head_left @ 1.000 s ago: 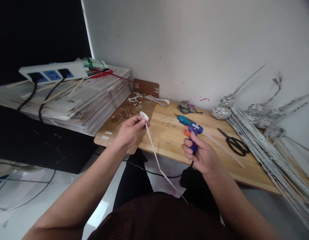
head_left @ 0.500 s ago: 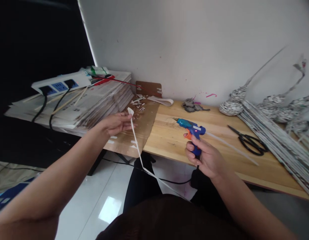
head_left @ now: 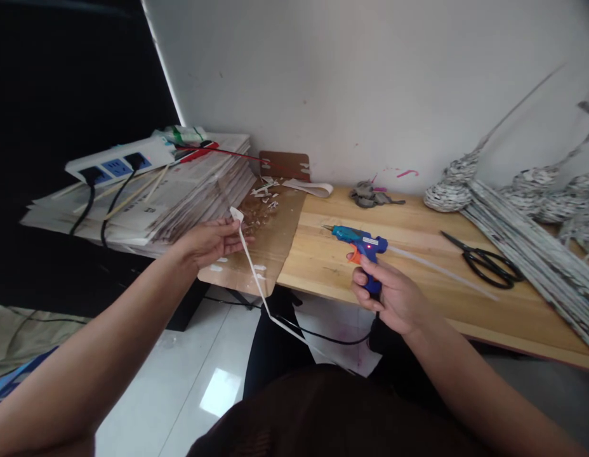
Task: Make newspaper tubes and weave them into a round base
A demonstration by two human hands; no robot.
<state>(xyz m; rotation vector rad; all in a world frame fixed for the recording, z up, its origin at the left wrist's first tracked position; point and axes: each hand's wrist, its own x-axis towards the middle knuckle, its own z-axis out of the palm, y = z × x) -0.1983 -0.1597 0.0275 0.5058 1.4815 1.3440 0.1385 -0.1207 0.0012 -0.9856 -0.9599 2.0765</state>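
My left hand (head_left: 213,242) pinches the folded upper end of a long white paper strip (head_left: 254,270), over the near edge of the brown cardboard (head_left: 280,254). The strip slants down past the table edge, bends, and runs on over my lap. My right hand (head_left: 394,292) is wrapped round the handle of a blue hot glue gun (head_left: 358,240) with an orange trigger. Its metal nozzle points left, above the wooden table, and a small red light glows on its side. A clear glue stick (head_left: 442,273) sticks out behind the gun.
At left a power strip (head_left: 120,162) lies on a tall newspaper stack (head_left: 190,197). Paper scraps (head_left: 268,187) and a grey rag (head_left: 370,195) are at the back. Black scissors (head_left: 489,263), rolled paper sticks (head_left: 527,260) and a woven paper gourd (head_left: 451,187) lie at right.
My left hand has shifted left and slightly down with the paper strip's end. The glue gun in my right hand has moved slightly left. The view has turned a little.
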